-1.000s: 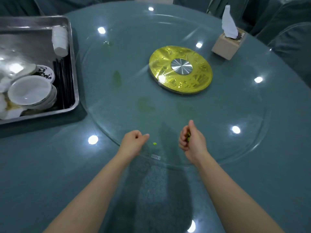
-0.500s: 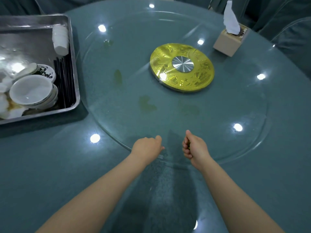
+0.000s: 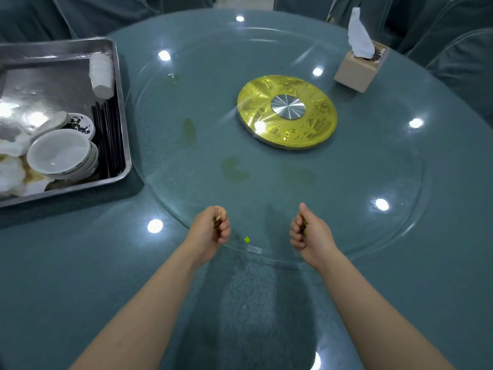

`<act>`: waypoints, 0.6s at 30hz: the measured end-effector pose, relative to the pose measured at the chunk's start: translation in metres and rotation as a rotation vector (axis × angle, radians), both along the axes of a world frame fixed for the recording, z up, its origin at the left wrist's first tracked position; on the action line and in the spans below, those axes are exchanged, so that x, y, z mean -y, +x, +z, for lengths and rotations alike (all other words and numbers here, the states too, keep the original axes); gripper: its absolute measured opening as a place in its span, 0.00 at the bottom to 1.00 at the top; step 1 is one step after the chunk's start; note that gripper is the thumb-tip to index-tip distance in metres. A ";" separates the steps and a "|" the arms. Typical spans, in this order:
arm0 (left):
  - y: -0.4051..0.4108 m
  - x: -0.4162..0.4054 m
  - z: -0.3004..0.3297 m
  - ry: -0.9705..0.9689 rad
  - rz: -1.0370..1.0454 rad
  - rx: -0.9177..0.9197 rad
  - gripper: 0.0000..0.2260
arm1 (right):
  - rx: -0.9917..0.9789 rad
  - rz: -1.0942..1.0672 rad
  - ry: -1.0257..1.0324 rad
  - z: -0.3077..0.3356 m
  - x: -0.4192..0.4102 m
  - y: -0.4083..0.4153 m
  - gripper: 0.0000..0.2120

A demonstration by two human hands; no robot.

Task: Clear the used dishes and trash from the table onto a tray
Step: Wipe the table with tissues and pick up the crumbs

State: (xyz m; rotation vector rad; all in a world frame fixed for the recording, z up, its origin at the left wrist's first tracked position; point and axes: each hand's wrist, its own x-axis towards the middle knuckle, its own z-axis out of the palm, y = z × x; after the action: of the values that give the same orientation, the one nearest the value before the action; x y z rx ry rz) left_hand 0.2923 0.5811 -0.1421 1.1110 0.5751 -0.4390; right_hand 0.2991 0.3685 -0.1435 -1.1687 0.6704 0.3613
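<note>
On the bench [image 3: 66, 263] a glass turntable [image 3: 373, 161] sits at centre, its hub disc [image 3: 314, 129] toward 12 o'clock. The tray [image 3: 121, 108] with bowls [image 3: 58, 153] lies at 10 o'clock, the tissue box [image 3: 354, 73] at 1 o'clock.

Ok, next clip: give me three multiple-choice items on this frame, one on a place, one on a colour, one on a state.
1. Where is the metal tray?
A. far left of the table
B. beside the tissue box
C. on the gold disc

2. What colour is the small scrap lying between the hands?
A. red
B. green
C. white

3. How is the right hand?
A. flat on the glass
B. fingers curled round small bits
C. holding a bowl

Key: 1 A, it sits at the left edge; 2 B, bright green; 3 B, green bits show within the curled fingers.
</note>
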 end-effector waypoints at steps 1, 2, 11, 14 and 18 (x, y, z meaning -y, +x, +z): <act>-0.003 -0.002 0.003 -0.088 0.013 -0.001 0.12 | 0.000 -0.007 0.019 0.001 0.000 0.000 0.21; -0.005 -0.004 0.004 -0.160 0.033 -0.009 0.13 | -0.001 -0.013 0.028 0.002 -0.001 0.000 0.20; -0.014 0.012 -0.020 1.008 -0.561 0.187 0.15 | -0.002 -0.024 -0.026 0.001 0.002 -0.001 0.20; -0.018 0.020 -0.023 1.313 -0.757 0.282 0.17 | -0.010 -0.003 -0.082 0.000 0.002 0.002 0.20; -0.015 0.030 -0.022 1.542 -0.880 0.374 0.13 | -0.017 0.040 -0.102 0.000 -0.002 0.004 0.19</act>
State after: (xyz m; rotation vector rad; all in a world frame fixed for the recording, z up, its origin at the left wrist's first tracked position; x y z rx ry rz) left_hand 0.2774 0.5507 -0.1639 2.8889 -0.0710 -0.4832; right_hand 0.3031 0.3705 -0.1436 -1.2787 0.6873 0.3741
